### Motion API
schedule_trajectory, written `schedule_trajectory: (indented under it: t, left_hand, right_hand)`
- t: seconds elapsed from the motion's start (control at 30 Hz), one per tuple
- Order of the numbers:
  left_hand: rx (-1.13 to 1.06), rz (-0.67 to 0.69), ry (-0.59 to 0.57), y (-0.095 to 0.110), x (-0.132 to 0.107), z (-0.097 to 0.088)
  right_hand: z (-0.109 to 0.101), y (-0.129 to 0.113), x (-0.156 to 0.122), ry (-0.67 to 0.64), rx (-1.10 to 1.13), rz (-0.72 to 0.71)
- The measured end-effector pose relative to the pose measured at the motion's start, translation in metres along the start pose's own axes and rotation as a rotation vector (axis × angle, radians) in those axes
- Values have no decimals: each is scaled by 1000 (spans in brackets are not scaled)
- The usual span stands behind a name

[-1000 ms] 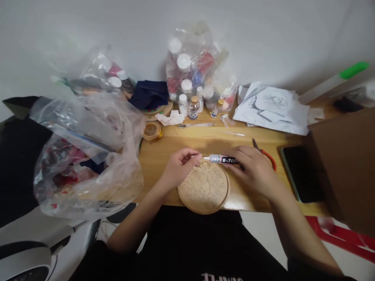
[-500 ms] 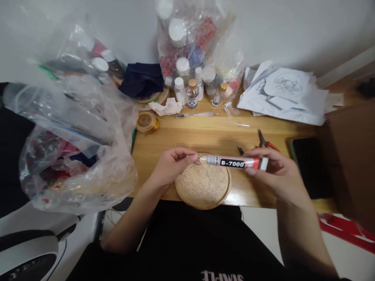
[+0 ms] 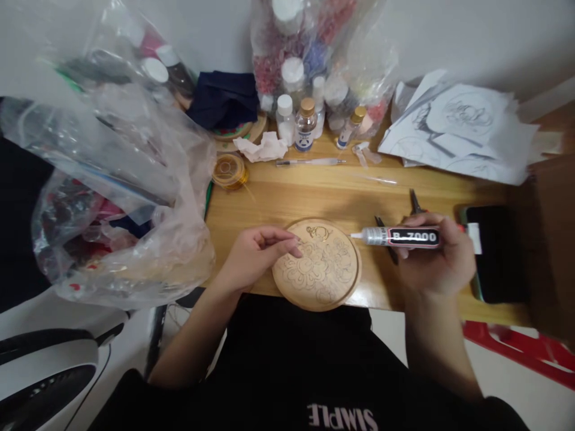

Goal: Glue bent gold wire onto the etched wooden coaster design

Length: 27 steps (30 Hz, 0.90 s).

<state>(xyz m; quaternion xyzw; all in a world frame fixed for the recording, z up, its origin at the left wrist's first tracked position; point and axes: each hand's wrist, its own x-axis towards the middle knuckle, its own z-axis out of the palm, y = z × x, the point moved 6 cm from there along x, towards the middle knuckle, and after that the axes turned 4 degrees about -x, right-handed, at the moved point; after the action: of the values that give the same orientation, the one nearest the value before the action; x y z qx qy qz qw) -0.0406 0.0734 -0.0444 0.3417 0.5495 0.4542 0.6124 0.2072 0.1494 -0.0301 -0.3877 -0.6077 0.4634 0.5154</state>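
Observation:
A round wooden disc (image 3: 320, 268) carved with flower outlines lies at the near edge of the wooden table (image 3: 323, 191). A small gold wire shape (image 3: 317, 231) rests on the disc's far edge. My left hand (image 3: 254, 254) sits at the disc's left side, fingers curled in a loose pinch with tips on the carving; what they hold, if anything, is too small to see. My right hand (image 3: 438, 257) grips a B-7000 glue tube (image 3: 402, 237) held level, nozzle pointing left, just right of the disc.
Large plastic bags (image 3: 117, 179) of supplies fill the left. Small bottles (image 3: 305, 120) and a bagged jar cluster stand at the back. A gold wire spool (image 3: 230, 170), a pen tool (image 3: 309, 161), line drawings (image 3: 462, 131), pliers (image 3: 415, 203), a dark phone (image 3: 498, 251) and a cardboard box (image 3: 552, 239) surround them.
My right hand has pulled the glue tube to the right, away from the disc's far edge. My left hand has dropped from the nozzle tip onto the disc. The view tilted down.

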Motion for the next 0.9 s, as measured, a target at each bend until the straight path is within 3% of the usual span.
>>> schedule_trajectory:
  t: [0.2,0.3,0.47,0.9]
  left_hand:
    - [56,-107,161,-14,-11,-21]
    - [104,-99,147,-16,-12,-20]
    - [151,-109,115,-17,-10,-16]
    - [207,-77,161,-18,-11,-17]
  right_hand:
    - [-4,12,0,252,66,128]
    - [-1,21,-8,357,59,264]
    - [5,25,-14,354,30,343]
    - [11,16,-16,376,-27,274]
